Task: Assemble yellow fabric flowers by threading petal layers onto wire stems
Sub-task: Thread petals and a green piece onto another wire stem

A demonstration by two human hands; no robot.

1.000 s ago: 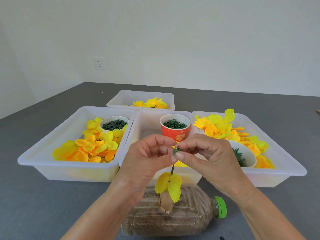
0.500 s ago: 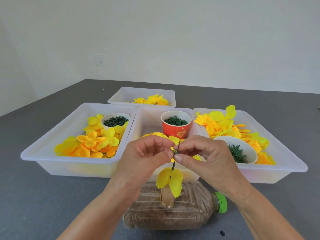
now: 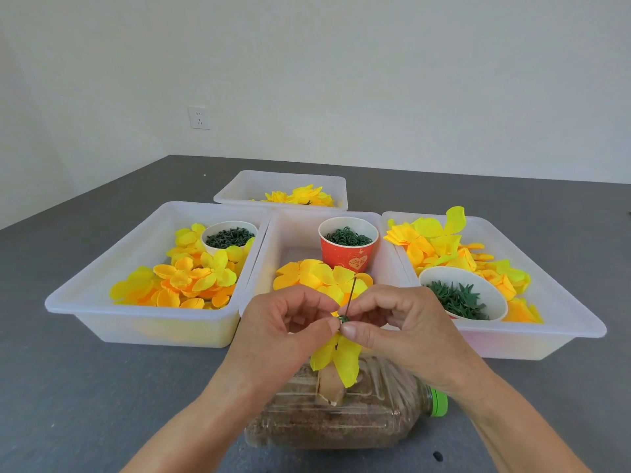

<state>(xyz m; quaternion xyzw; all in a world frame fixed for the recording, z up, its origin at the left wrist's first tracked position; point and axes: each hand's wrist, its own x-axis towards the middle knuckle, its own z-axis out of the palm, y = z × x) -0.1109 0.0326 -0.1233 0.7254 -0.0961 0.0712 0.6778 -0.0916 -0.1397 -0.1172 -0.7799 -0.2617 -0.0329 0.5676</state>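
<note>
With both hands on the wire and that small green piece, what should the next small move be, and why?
Probably slide the green ring further down the wire stem until it seats against the yellow petal layer. The left hand and right hand both pinch at the ring, bare wire stands above it, and the petals hang just below, so the ring looks threaded but not yet snug.

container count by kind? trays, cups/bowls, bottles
White trays: 4
Cups and bowls: 3, one red cup, two white bowls
Bottles: 1
Total: 8
</note>
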